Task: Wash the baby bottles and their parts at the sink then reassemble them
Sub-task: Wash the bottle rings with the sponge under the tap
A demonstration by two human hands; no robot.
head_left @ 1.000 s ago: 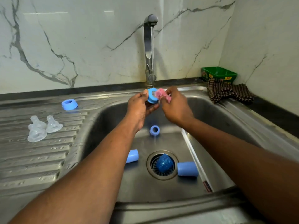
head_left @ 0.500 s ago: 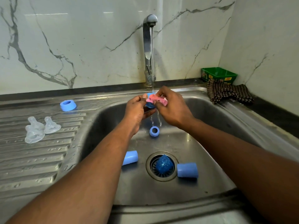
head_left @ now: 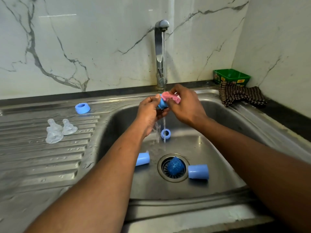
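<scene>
Blue ring [head_left: 162, 103] gripped by left hand [head_left: 149, 111], now brought under tap stream [head_left: 164, 64]; pink sponge [head_left: 170, 97], pinched by right hand [head_left: 186, 105], pressed on top, seemingly scrubbing; more parts left unwashed in sink [head_left: 218, 148]

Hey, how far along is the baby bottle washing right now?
Looks done: three clear teats and one blue ring sit on the drainboard. In hand: the left hand holds another blue ring under the running tap while the right hand rubs it with a pink sponge. Left: a third ring, two blue caps and a glittery blue piece in the basin, then reassembly. No bottle bodies are visible.
</scene>
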